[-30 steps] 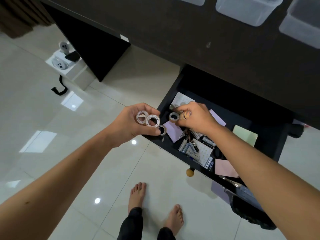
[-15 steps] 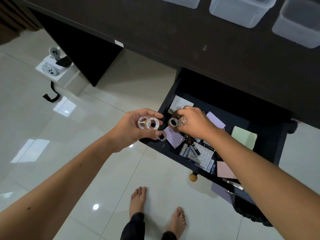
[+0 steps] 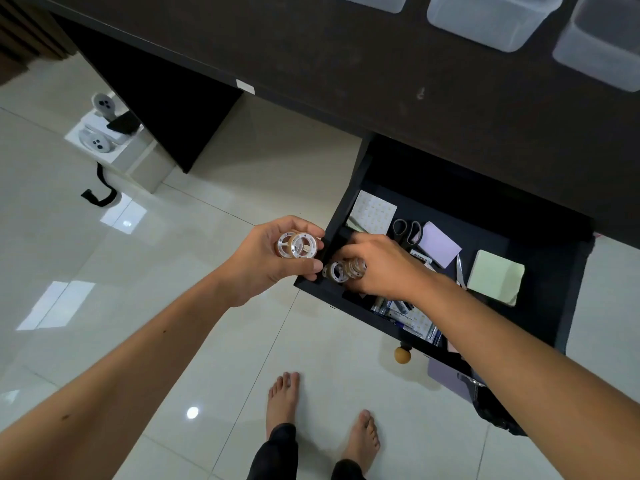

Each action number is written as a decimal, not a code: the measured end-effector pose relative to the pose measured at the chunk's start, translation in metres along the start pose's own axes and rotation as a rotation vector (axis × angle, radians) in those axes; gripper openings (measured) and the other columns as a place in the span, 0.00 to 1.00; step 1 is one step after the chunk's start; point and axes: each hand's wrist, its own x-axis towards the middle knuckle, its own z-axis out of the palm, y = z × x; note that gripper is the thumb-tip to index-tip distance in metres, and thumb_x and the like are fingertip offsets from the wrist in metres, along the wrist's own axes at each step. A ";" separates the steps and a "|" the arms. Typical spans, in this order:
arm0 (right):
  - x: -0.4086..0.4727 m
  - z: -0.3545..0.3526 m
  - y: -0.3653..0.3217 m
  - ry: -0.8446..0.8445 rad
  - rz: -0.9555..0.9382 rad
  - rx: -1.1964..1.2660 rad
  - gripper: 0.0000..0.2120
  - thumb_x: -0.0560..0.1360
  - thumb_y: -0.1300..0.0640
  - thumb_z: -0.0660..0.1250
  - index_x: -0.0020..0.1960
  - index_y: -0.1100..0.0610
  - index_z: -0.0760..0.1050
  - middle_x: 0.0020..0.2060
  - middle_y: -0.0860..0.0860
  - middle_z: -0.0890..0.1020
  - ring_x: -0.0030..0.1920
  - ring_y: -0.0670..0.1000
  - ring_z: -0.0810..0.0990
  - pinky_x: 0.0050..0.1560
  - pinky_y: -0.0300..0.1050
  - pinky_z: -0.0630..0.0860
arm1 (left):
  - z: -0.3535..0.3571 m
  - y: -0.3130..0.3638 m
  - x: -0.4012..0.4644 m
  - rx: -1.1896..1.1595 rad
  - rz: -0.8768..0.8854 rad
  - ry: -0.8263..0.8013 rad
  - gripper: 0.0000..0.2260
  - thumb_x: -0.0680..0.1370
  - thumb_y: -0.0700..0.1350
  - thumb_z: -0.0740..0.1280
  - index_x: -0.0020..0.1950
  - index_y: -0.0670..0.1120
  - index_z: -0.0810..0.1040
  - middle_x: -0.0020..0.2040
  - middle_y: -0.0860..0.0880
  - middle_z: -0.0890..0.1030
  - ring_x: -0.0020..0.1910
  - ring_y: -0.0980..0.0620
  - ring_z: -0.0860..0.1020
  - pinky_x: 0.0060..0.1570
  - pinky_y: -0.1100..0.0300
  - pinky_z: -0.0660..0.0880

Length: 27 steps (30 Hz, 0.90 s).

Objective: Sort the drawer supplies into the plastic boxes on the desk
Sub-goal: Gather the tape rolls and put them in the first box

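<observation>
- Our left hand point(image 3: 277, 258) is in the middle of the frame, just left of the open drawer point(image 3: 571, 292). Its fingers curl around two small tape rolls point(image 3: 297, 244) and hold them side by side.
- Our right hand point(image 3: 384, 265) reaches into the left corner of the drawer. Its fingers pinch more tape rolls point(image 3: 344, 268) there, bunched together.
- We think these rolls are very light. They are hard plastic rings with smooth clear tape, so they may feel a bit slippery.
- They are round, so they could roll away if we drop them. We don't think they would break.
- The best way to hold one looks like a thumb on one flat side and a finger on the other. Poking a finger through the hole would work too.
- Holding many at once is tricky. We should squeeze them in a row so none pops out.
- Other things lie in the drawer: scissors point(image 3: 407, 230), a purple note pad point(image 3: 440, 244), a green note pad point(image 3: 495, 278) and some batteries point(image 3: 398, 308).
- The plastic boxes point(image 3: 491, 22) sit on the dark desk point(image 3: 346, 64) at the upper right of the frame, well apart from our hands. The rolls must go up there.
</observation>
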 end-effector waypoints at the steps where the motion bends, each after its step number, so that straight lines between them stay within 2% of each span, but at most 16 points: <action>1: 0.001 0.001 0.000 -0.015 0.001 -0.019 0.24 0.70 0.50 0.77 0.65 0.41 0.81 0.52 0.44 0.77 0.55 0.51 0.79 0.52 0.46 0.77 | -0.001 0.000 0.000 -0.003 -0.001 -0.002 0.18 0.72 0.28 0.77 0.58 0.41 0.82 0.52 0.41 0.84 0.41 0.45 0.84 0.48 0.54 0.84; 4: 0.003 0.002 0.001 -0.030 0.016 -0.076 0.25 0.70 0.49 0.78 0.67 0.40 0.80 0.53 0.41 0.75 0.57 0.52 0.79 0.53 0.47 0.77 | -0.001 -0.002 0.000 -0.020 -0.007 0.007 0.18 0.71 0.28 0.77 0.58 0.42 0.82 0.51 0.42 0.84 0.39 0.46 0.84 0.47 0.56 0.83; 8: 0.005 0.003 -0.002 0.019 0.004 -0.091 0.21 0.73 0.49 0.77 0.65 0.44 0.82 0.50 0.42 0.74 0.55 0.52 0.80 0.49 0.42 0.70 | -0.002 -0.003 -0.001 -0.021 -0.022 0.008 0.18 0.71 0.29 0.78 0.57 0.43 0.82 0.51 0.43 0.84 0.41 0.45 0.84 0.48 0.57 0.82; 12: 0.002 0.000 -0.004 0.042 0.030 -0.105 0.22 0.71 0.47 0.77 0.65 0.47 0.83 0.50 0.44 0.77 0.53 0.54 0.81 0.47 0.45 0.74 | -0.004 -0.002 0.001 -0.012 -0.027 -0.005 0.18 0.72 0.29 0.78 0.57 0.43 0.82 0.49 0.43 0.84 0.40 0.44 0.84 0.49 0.56 0.83; 16: -0.002 -0.002 -0.007 0.031 0.042 -0.127 0.25 0.71 0.45 0.76 0.68 0.47 0.81 0.54 0.47 0.79 0.54 0.54 0.81 0.51 0.51 0.79 | -0.005 0.001 0.003 -0.003 -0.041 -0.009 0.18 0.72 0.30 0.78 0.59 0.41 0.82 0.48 0.43 0.84 0.40 0.43 0.84 0.49 0.55 0.84; 22: -0.001 -0.002 -0.010 0.022 0.029 -0.156 0.23 0.73 0.44 0.74 0.67 0.44 0.80 0.56 0.47 0.79 0.54 0.55 0.81 0.49 0.50 0.79 | -0.004 -0.001 0.004 0.016 -0.054 -0.015 0.17 0.72 0.31 0.79 0.57 0.44 0.82 0.49 0.42 0.84 0.40 0.42 0.84 0.51 0.52 0.83; 27: 0.002 -0.008 -0.007 -0.020 0.037 -0.088 0.23 0.71 0.44 0.76 0.65 0.44 0.81 0.58 0.45 0.80 0.58 0.52 0.80 0.54 0.53 0.80 | -0.003 -0.002 0.003 0.018 -0.052 -0.002 0.17 0.72 0.31 0.78 0.57 0.45 0.82 0.52 0.37 0.84 0.40 0.44 0.84 0.51 0.55 0.84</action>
